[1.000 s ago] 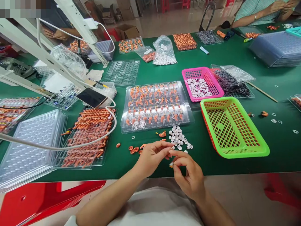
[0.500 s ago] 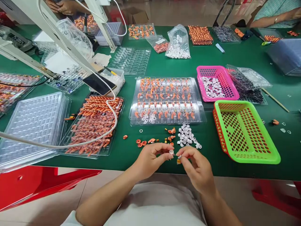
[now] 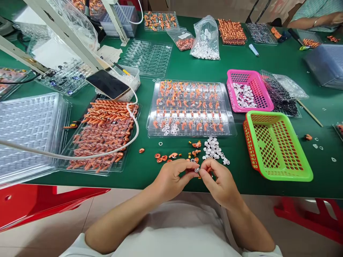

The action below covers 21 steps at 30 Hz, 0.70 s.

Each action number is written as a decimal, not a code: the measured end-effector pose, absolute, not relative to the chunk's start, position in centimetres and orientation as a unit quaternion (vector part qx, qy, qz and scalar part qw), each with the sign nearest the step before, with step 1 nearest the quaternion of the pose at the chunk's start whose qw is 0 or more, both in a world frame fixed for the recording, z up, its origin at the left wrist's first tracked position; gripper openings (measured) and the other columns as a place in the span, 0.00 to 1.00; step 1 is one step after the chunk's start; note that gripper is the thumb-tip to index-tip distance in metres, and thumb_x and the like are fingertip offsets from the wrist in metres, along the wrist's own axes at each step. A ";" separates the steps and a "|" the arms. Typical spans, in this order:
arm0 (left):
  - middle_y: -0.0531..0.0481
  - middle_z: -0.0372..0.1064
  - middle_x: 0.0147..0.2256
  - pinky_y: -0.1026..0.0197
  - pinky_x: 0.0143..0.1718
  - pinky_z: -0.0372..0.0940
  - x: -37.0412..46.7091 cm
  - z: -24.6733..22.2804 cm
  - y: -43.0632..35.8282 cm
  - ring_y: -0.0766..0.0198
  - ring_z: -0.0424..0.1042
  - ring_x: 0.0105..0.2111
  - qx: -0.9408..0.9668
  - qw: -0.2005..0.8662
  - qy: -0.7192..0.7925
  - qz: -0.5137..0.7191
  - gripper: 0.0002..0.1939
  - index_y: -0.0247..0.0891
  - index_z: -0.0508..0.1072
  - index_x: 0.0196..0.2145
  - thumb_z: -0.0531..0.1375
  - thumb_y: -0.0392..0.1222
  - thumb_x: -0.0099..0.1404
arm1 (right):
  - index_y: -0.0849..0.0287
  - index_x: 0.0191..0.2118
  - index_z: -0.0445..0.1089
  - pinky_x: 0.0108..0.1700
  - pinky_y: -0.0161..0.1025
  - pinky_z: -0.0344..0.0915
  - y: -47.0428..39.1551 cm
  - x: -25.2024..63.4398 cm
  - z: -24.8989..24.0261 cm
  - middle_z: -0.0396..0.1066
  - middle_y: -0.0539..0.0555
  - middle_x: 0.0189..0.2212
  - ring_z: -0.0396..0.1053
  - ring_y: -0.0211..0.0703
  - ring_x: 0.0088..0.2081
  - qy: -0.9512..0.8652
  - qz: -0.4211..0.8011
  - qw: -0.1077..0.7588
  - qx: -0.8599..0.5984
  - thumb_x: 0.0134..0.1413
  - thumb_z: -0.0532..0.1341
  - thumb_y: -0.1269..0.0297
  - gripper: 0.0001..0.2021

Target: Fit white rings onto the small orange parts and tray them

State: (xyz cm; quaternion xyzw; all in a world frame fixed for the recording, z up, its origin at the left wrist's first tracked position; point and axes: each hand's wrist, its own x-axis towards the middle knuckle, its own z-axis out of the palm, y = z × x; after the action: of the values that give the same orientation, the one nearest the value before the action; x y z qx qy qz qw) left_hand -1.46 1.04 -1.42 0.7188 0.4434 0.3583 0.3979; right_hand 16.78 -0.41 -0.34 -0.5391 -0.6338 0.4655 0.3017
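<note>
Head view, nearest first: the left hand [image 3: 171, 178] and the right hand [image 3: 221, 182] meet tip to tip at the near table edge. The left thumb and fingers make a narrow pinch at a small silvery-white piece [image 3: 197, 170]; the right thumb and finger, also pinched narrow, hold a small part with an orange-yellow edge [image 3: 199, 177] showing below. How far the two are joined I cannot tell, as fingers cover most of them. The step in hand looks like fitting them together. To do it well, line the faces up squarely, brace one pinch against the other, and press evenly so that neither part twists or pops out.

Just beyond lie orange rings [image 3: 158, 156] to the left, orange pieces [image 3: 196, 144] in the middle and white caps [image 3: 213, 148] to the right; working low over bare cloth would stop a dropped part from mixing in. Farther on, loose white rings [image 3: 170, 129] lie on the near left of the clear tray [image 3: 193, 135].
</note>
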 end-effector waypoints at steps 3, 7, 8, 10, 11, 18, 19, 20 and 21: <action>0.50 0.80 0.34 0.64 0.36 0.73 -1.5 -1.6 1.0 0.64 0.79 0.33 0.729 0.382 0.436 0.364 0.05 0.39 0.78 0.38 0.63 0.37 0.64 | 0.56 0.30 0.63 0.26 0.33 0.58 -0.4 16.7 -0.4 0.65 0.48 0.25 0.61 0.36 0.25 -0.636 0.460 0.297 -0.544 0.61 0.55 0.65 0.07; 0.50 0.81 0.34 0.64 0.36 0.73 -1.6 -1.8 0.9 0.64 0.79 0.34 0.736 0.367 0.433 0.369 0.05 0.39 0.78 0.39 0.62 0.38 0.64 | 0.56 0.30 0.63 0.26 0.33 0.58 -0.4 16.6 -0.4 0.64 0.48 0.24 0.61 0.36 0.25 -0.638 0.452 0.296 -0.549 0.61 0.55 0.66 0.08; 0.50 0.81 0.34 0.64 0.36 0.73 -1.6 -1.8 0.9 0.63 0.79 0.34 0.737 0.365 0.434 0.369 0.05 0.39 0.78 0.39 0.62 0.38 0.65 | 0.56 0.29 0.63 0.26 0.33 0.58 -0.4 16.6 -0.4 0.64 0.48 0.24 0.61 0.36 0.25 -0.638 0.450 0.297 -0.549 0.61 0.55 0.66 0.08; 0.50 0.81 0.34 0.64 0.35 0.73 -1.6 -1.7 0.9 0.63 0.79 0.33 0.737 0.364 0.436 0.366 0.05 0.40 0.78 0.39 0.62 0.39 0.65 | 0.56 0.29 0.63 0.25 0.33 0.59 -0.4 16.5 -0.4 0.64 0.48 0.24 0.61 0.35 0.25 -0.639 0.449 0.299 -0.549 0.60 0.55 0.67 0.07; 0.50 0.81 0.34 0.64 0.35 0.73 -1.6 -1.7 0.9 0.63 0.79 0.33 0.737 0.364 0.437 0.365 0.05 0.40 0.78 0.39 0.62 0.39 0.65 | 0.56 0.29 0.63 0.25 0.32 0.59 -0.4 16.5 -0.4 0.64 0.48 0.24 0.61 0.35 0.25 -0.639 0.448 0.299 -0.549 0.60 0.55 0.67 0.07; 0.50 0.81 0.33 0.66 0.34 0.72 -1.5 -1.5 1.0 0.64 0.79 0.32 0.743 0.358 0.426 0.371 0.05 0.38 0.78 0.38 0.63 0.35 0.63 | 0.56 0.29 0.63 0.25 0.32 0.58 -0.4 16.4 -0.5 0.64 0.47 0.23 0.61 0.35 0.25 -0.643 0.444 0.297 -0.549 0.59 0.56 0.68 0.07; 0.50 0.81 0.33 0.66 0.34 0.72 -1.5 -1.5 1.0 0.64 0.79 0.32 0.745 0.356 0.426 0.370 0.05 0.38 0.78 0.38 0.63 0.34 0.63 | 0.56 0.29 0.63 0.25 0.32 0.58 -0.4 16.4 -0.5 0.64 0.47 0.23 0.61 0.35 0.24 -0.642 0.445 0.295 -0.550 0.59 0.56 0.68 0.07; 0.50 0.81 0.33 0.66 0.35 0.72 -1.6 -1.5 1.0 0.64 0.79 0.33 0.747 0.355 0.425 0.368 0.05 0.38 0.78 0.38 0.63 0.34 0.63 | 0.56 0.29 0.63 0.25 0.32 0.58 -0.4 16.4 -0.6 0.64 0.47 0.23 0.61 0.35 0.24 -0.640 0.448 0.294 -0.551 0.58 0.56 0.68 0.07; 0.50 0.81 0.33 0.66 0.35 0.72 -1.6 -1.5 1.0 0.64 0.79 0.33 0.748 0.355 0.425 0.366 0.05 0.38 0.78 0.38 0.63 0.34 0.63 | 0.56 0.29 0.63 0.25 0.33 0.58 -0.4 16.5 -0.6 0.65 0.47 0.23 0.61 0.35 0.24 -0.638 0.452 0.293 -0.550 0.58 0.56 0.68 0.07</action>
State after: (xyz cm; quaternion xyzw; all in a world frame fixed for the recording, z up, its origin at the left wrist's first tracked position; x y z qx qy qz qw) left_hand -1.56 0.99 -1.53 0.7476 0.4253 0.3660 0.3553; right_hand 16.46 -0.38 -0.58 -0.5504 -0.6378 0.4523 0.2927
